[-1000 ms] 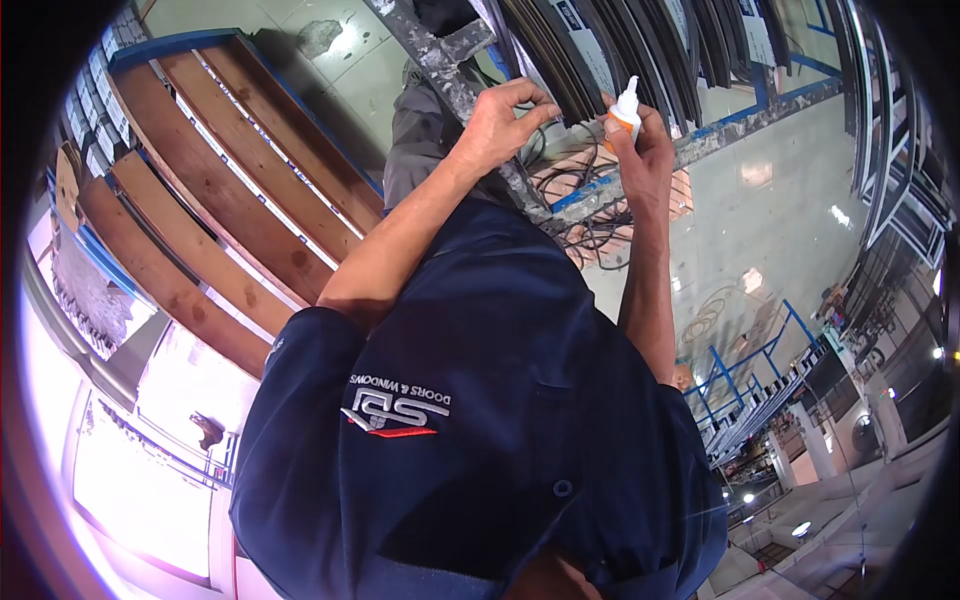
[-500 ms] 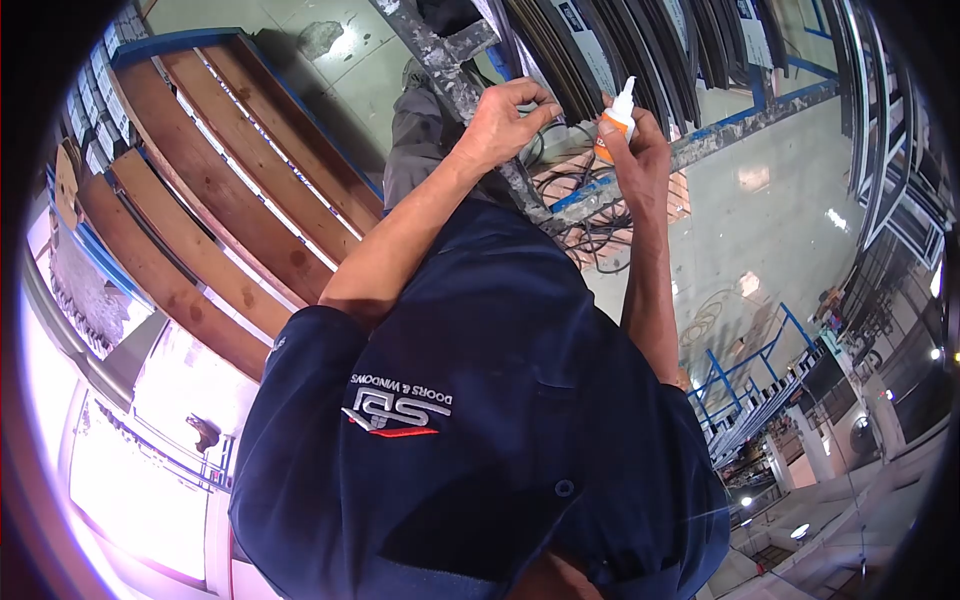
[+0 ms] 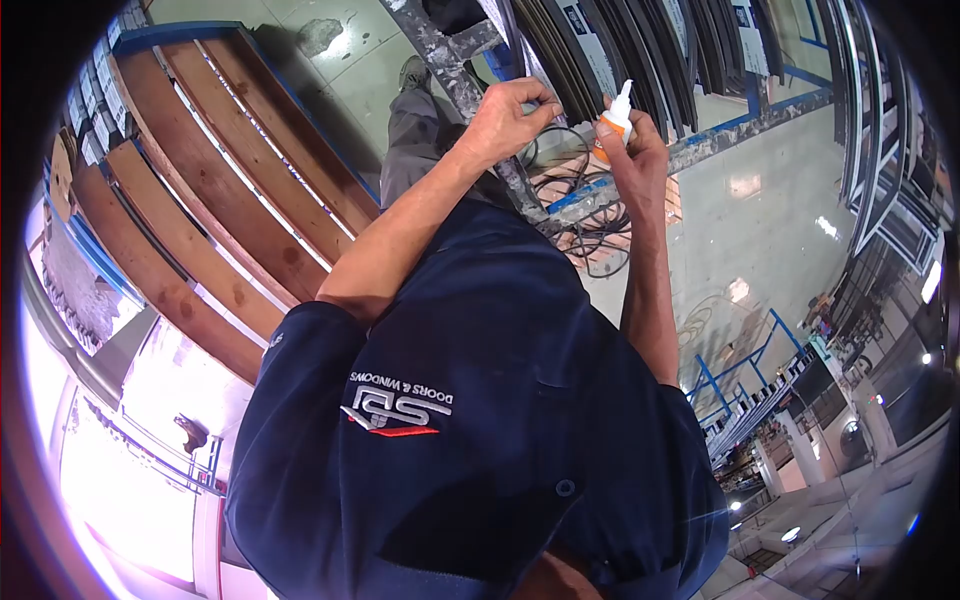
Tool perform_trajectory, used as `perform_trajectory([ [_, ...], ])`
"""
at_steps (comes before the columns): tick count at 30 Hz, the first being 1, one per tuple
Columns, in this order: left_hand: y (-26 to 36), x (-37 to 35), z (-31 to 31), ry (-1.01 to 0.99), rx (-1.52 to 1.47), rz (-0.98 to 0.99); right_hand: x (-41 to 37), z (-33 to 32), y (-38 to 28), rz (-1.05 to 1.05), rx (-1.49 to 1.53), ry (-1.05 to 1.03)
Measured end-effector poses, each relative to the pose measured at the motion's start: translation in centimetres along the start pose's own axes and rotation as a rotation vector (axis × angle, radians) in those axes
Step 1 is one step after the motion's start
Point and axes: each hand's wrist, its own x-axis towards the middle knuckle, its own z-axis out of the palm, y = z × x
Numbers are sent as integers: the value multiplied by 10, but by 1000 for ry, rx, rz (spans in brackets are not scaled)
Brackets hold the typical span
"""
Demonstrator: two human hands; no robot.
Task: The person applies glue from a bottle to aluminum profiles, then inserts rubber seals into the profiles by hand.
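My right hand [image 3: 641,160] is closed around a small bottle [image 3: 614,128] with an orange and white body and a white pointed nozzle, which looks like a glue bottle. Its nozzle points up and away from me, toward the dark strips. To its left, my left hand [image 3: 508,122] has thumb and fingers pinched together. Whatever may sit in that pinch is too small or hidden to make out. The two hands are a short gap apart, in front of a rack holding several long dark profiles [image 3: 640,70] with white labels.
The paint-spattered rack frame [image 3: 720,145] runs past my right hand. Dark cables [image 3: 590,240] lie coiled below the hands. On my left stands a blue-edged stand with brown wooden boards [image 3: 200,170]. Metal frames [image 3: 890,170] and a blue rack [image 3: 740,355] stand on the right.
Both hands keep nearly the same pose, and the bottle stays in my right hand, a touch lower. The view has shifted slightly, so the surroundings sit a little differently.
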Motion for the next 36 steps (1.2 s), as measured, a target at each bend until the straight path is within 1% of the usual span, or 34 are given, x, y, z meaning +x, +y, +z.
perform_trajectory([
  [3, 4, -1, -1, -13, 6, -69, 0, 1, -3, -14, -11, 0],
  [6, 1, 0, 1, -12, -2, -74, 0, 0, 0, -29, -35, -1],
  [9, 4, 0, 0, -13, -2, -98, 1, 0, 6, -28, 24, -4],
  [12, 6, -1, 1, -2, -18, -81, 1, 1, 6, -4, 27, 2],
  [15, 10, 0, -3, -32, -20, -85, 4, 2, 5, 19, 27, 32],
  [18, 5, 4, -8, -70, -79, -6, 5, -1, 2, 40, 10, 22],
  [21, 7, 3, -10, -93, -45, -17, 4, 0, 1, 18, 44, 8],
  [24, 12, 4, -9, -104, 10, -83, 4, 0, 0, 21, -38, 13],
  [30, 7, 5, -7, -79, 30, -64, 3, 2, 1, 8, -4, 24],
  [33, 10, 4, -6, -53, -2, -97, 3, 3, 4, 6, 19, 26],
  [36, 4, 4, -3, -44, -52, -93, 3, 2, 3, 25, -25, 25],
])
